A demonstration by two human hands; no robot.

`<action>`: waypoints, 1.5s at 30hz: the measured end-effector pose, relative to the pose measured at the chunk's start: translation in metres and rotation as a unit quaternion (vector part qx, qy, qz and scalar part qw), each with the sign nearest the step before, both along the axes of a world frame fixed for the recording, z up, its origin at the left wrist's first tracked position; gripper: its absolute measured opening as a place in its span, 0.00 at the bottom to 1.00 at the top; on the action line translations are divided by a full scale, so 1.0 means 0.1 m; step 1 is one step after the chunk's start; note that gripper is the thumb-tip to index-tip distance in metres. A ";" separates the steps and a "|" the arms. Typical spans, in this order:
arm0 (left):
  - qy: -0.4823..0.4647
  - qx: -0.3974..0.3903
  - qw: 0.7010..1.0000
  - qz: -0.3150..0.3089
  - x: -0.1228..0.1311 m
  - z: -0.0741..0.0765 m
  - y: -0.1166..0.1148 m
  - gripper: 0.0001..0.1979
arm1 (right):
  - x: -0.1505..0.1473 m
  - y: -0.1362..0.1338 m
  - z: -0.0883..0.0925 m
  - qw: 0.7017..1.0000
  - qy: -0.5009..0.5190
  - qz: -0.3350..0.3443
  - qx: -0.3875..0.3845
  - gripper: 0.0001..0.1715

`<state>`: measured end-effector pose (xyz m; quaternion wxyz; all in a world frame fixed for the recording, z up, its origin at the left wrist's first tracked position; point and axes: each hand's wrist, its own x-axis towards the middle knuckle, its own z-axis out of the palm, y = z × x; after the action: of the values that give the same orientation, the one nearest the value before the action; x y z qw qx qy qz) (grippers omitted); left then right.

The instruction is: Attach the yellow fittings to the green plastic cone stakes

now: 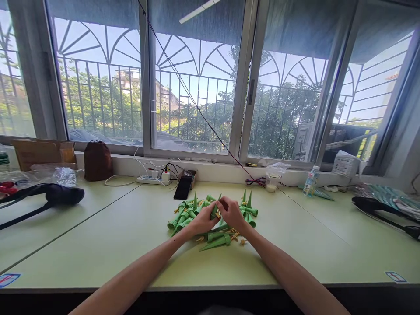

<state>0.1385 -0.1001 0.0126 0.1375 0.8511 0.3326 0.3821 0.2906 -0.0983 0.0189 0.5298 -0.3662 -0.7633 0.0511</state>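
Over a heap of green plastic plant watering spikes, my two hands meet. My left hand is closed around one green watering spike, its pointed end upward. The curled fingers of my right hand pinch at the upper part of this same spike; their tips are partly hidden. A small yellow valve piece shows at the spike between the hands. Nearer me lies a loose green spike, tip pointing left. Small yellow valve pieces are scattered beside it.
Behind the heap a dark phone leans by a small box, near a power strip. A brown pouch, a plastic cup and a bottle stand along the window. Black strapped items lie at both sides.
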 end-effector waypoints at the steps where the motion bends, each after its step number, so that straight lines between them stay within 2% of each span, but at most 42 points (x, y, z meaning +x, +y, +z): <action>1: -0.001 0.004 1.000 -0.002 0.00 0.00 0.00 0.17 | 0.00 0.00 0.00 1.000 0.002 0.002 -0.001 0.16; 10: 0.000 0.024 1.000 0.000 0.00 -0.04 0.03 0.16 | 0.01 -0.02 0.00 1.000 0.016 0.022 -0.006 0.13; 25: 0.016 0.050 0.998 0.020 0.02 -0.02 -0.01 0.14 | 0.01 -0.03 0.01 1.000 0.020 0.011 -0.007 0.14; 36: 0.024 0.042 0.998 0.033 0.03 0.00 -0.05 0.19 | 0.00 -0.02 0.01 0.999 0.039 -0.011 -0.003 0.14; 45: 0.017 0.028 0.999 0.020 0.03 -0.01 -0.04 0.24 | 0.00 -0.03 0.03 0.999 0.043 -0.027 0.000 0.15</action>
<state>0.1415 -0.1044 0.0113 0.1003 0.8540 0.3412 0.3797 0.2903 -0.1008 0.0216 0.5635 -0.3842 -0.7294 0.0530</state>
